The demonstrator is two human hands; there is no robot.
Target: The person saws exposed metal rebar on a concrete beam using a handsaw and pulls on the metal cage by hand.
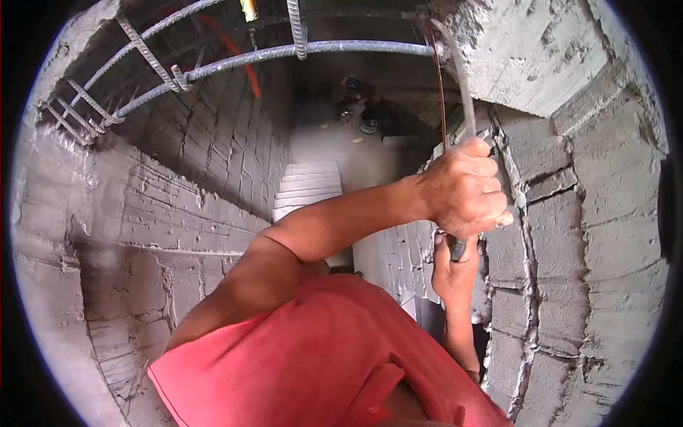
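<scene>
My left hand (466,188) is raised at the right and closed in a fist around a curved steel bar (464,92). This bar rises to the end of a horizontal ribbed rebar (320,48) beside a concrete block (526,50). My right hand (454,267) sits just below and grips the bar's dark lower end (457,248). A thin wire (438,92) runs alongside the bar. My red shirt (320,356) fills the bottom of the view.
Rough grey block walls (590,235) stand close on the right and left (142,213). A rebar cage (107,92) crosses the upper left. Far below are white stairs (308,186) and a floor with dark objects (359,103).
</scene>
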